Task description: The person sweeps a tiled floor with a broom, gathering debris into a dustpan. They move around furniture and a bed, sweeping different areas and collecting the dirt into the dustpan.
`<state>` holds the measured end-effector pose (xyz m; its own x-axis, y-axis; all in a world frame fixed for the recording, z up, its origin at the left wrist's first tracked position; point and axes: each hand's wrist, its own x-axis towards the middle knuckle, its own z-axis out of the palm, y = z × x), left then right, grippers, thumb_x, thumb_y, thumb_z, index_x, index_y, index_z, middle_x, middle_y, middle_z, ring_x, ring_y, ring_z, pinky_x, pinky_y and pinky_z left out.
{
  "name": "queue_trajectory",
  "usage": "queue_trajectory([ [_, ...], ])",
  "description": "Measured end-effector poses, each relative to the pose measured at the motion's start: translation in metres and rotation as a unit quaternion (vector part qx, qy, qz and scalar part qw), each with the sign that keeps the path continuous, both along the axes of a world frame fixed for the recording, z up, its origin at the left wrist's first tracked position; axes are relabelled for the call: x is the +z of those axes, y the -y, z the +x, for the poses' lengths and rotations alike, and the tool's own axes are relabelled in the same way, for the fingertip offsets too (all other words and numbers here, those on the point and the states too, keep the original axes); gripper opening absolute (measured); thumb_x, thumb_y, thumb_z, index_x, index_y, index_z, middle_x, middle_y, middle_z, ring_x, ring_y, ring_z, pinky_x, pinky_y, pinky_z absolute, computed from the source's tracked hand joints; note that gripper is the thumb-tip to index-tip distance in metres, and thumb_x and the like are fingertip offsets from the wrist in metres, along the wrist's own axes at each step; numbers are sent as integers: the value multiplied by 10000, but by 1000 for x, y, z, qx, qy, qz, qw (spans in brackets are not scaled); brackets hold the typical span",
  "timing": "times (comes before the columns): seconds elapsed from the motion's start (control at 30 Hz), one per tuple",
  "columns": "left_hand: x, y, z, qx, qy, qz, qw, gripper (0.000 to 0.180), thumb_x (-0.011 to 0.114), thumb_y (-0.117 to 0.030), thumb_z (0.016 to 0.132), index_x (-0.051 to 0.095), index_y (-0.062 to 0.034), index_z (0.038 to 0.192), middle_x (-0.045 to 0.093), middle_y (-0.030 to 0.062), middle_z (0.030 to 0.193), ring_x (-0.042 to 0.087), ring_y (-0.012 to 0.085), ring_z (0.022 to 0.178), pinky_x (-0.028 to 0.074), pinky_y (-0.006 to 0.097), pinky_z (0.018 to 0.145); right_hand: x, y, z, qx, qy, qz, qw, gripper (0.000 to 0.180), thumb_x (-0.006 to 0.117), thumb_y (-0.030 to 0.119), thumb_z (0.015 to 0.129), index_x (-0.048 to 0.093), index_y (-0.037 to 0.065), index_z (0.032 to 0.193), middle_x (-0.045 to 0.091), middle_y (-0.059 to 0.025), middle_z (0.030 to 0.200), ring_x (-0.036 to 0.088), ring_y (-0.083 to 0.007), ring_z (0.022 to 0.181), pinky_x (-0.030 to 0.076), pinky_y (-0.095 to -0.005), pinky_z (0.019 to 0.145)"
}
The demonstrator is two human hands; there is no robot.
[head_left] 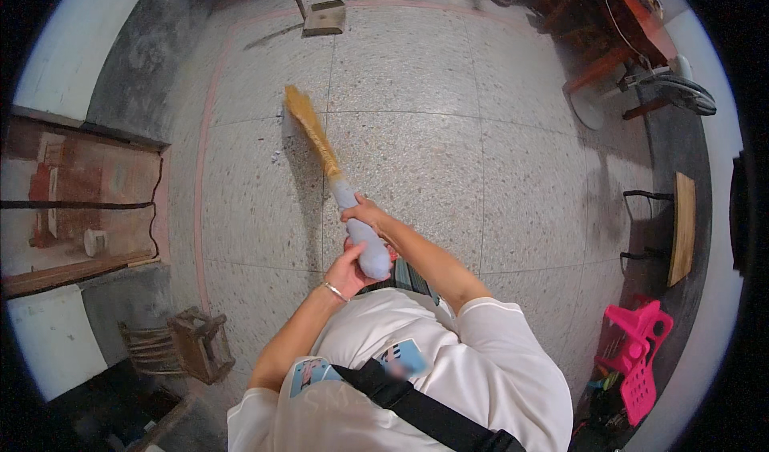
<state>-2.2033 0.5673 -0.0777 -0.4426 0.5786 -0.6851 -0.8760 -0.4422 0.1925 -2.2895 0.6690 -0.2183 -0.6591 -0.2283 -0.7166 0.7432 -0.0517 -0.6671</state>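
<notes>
A broom [314, 135] with yellow straw bristles and a thick pale grey handle slants across the floor in front of me. Its bristle end points away and slightly left, close to small bits of debris [276, 157] on the speckled floor. My right hand [364, 211] is wrapped round the middle of the handle. Below it, my left hand [346, 272], with a bracelet at the wrist, grips near the rounded butt end. Farther off at the top stands a dustpan [324, 19] with a long upright handle, apart from the broom.
At left is a doorway [88, 203] with a raised edge, and a wooden chair [200, 344] stands nearer. Along the right are a wooden desk [601, 63], a fan [673, 87], a wooden board seat [682, 228] on dark legs and a pink plastic chair [637, 356].
</notes>
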Motion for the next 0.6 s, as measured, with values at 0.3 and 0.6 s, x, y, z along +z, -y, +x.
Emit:
queue_trajectory([
  [0.3,0,-23,-84,-284,-96,-32,954,487,511,-292,845,378,-20,1226,516,151,1076,554,253,941,468,402,821,93,-129,8,-97,-4,-74,993,909,608,53,617,87,62,1362,547,-126,832,544,-186,566,465,-324,479],
  [0.6,-26,-62,-193,-352,-111,-80,926,425,531,-230,831,407,-86,1211,559,80,992,556,181,884,476,336,783,93,-240,72,-239,88,150,955,492,603,74,564,438,17,1023,534,-114,782,551,-205,593,468,-345,477],
])
